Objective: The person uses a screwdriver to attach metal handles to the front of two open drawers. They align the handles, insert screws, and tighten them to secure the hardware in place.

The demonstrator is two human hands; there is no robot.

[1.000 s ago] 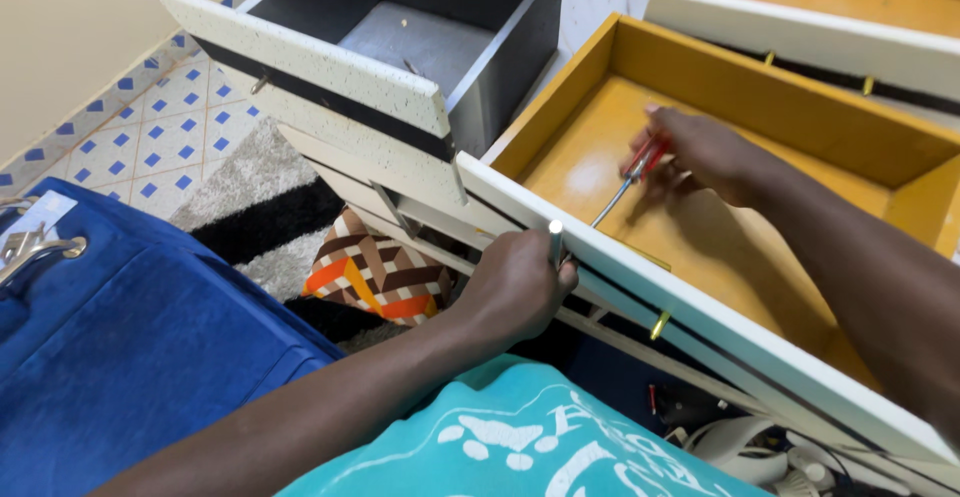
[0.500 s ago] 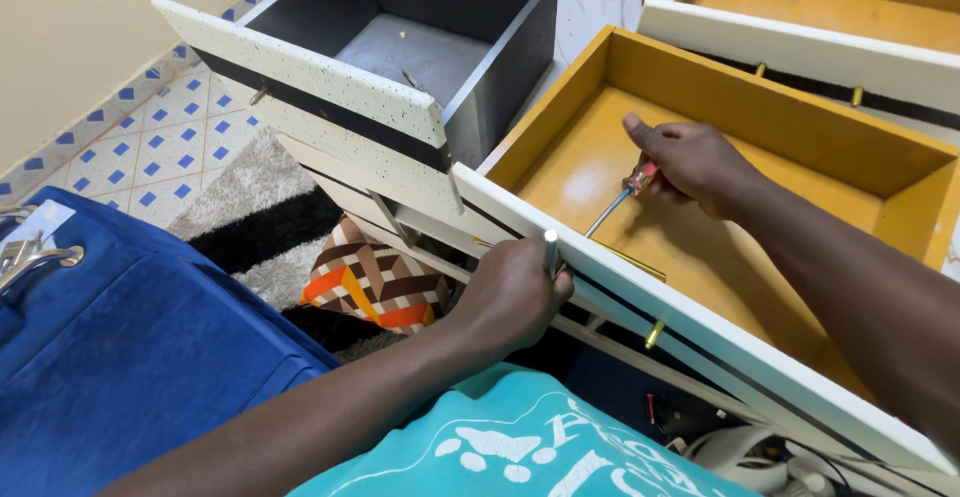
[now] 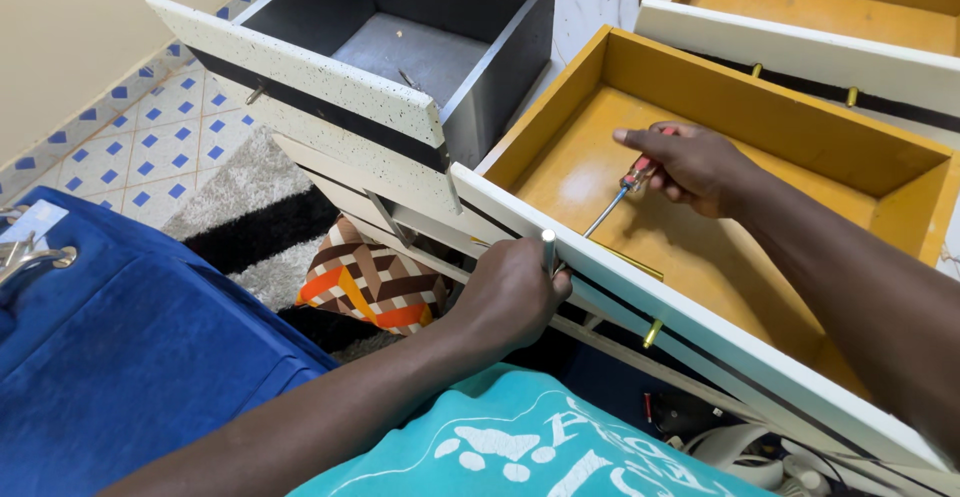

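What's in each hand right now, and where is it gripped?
Right hand holds a screwdriver by its red handle. Left hand grips the metal handle on the yellow drawer front.

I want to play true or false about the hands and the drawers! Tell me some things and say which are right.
1. The right hand holds a screwdriver inside the yellow drawer. True.
2. The left hand holds a hammer. False: it grips a small silver handle at the drawer's white front.
3. The grey drawer is full of clothes. False: it looks nearly empty.
4. A blue bag lies at the left. True.
5. The floor tiles are red. False: they are white with blue squares.
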